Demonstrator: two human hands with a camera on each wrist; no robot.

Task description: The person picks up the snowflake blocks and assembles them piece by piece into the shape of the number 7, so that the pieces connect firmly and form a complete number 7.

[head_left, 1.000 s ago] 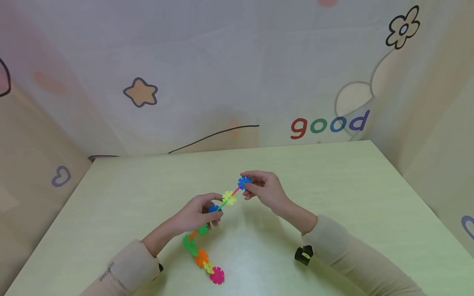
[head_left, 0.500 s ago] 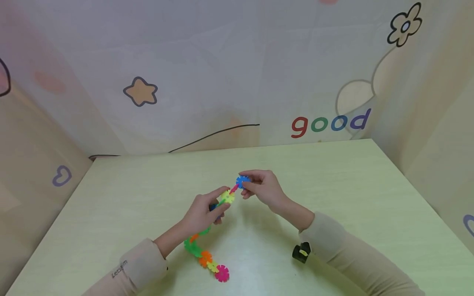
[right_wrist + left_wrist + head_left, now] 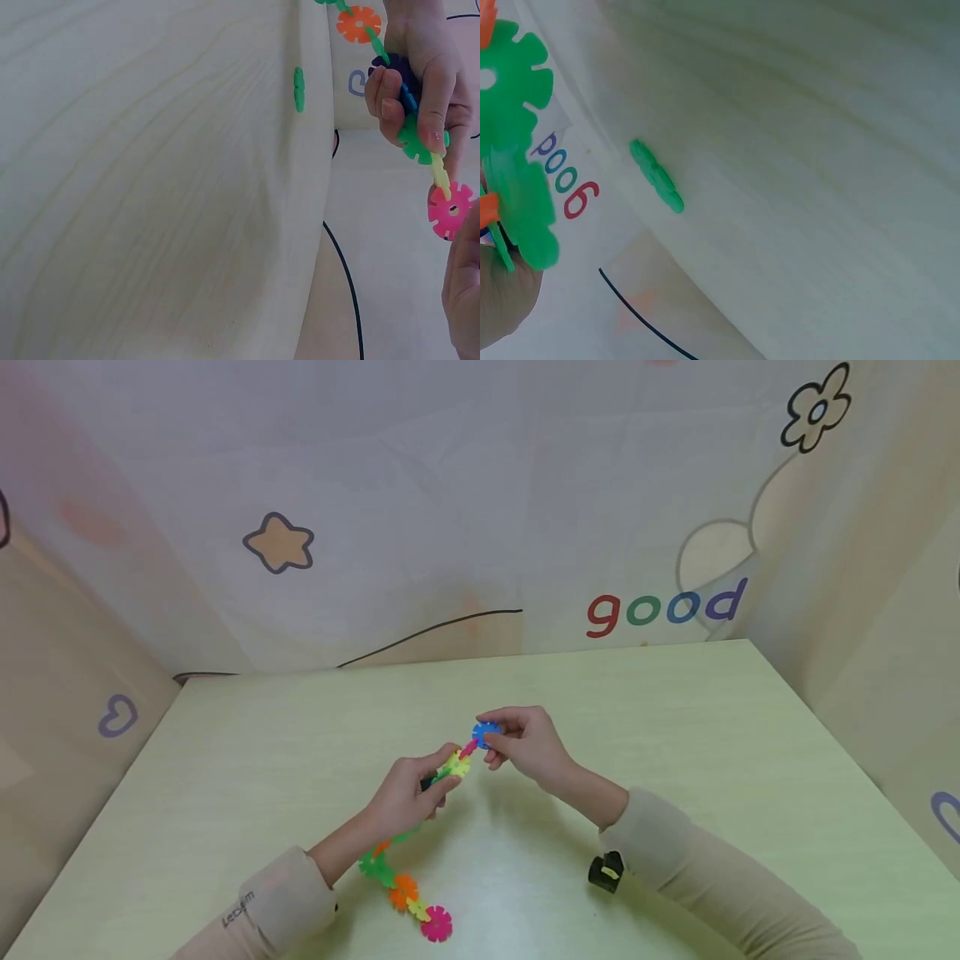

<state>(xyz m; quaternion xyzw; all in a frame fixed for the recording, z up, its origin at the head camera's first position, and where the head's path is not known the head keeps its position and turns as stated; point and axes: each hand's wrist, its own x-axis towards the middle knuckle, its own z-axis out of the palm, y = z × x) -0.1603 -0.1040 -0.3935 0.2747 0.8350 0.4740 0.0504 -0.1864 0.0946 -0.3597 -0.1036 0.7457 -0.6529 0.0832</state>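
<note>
A chain of slotted plastic flower discs spans both hands and dangles below the left. My left hand point(image 3: 408, 789) grips the chain around a yellow disc point(image 3: 457, 766), with dark blue and green discs in its fingers in the right wrist view. My right hand point(image 3: 528, 745) pinches a blue disc point(image 3: 486, 735) by its edge. A pink disc point(image 3: 468, 749) joins the blue and yellow ones between the hands. The hanging tail runs through green discs point(image 3: 375, 864), an orange disc point(image 3: 403, 891) and a small yellow one to a pink end disc point(image 3: 437, 924).
The pale wooden table point(image 3: 637, 727) lies under both hands, backed by a printed curtain point(image 3: 420, 510). A black device point(image 3: 606, 871) sits under the right sleeve. A small green lobed shape point(image 3: 299, 89) shows against the table in both wrist views.
My left hand's fingertips have moved up from the blue disc onto the yellow one. The right hand has shifted slightly left with its blue disc, closer to the left.
</note>
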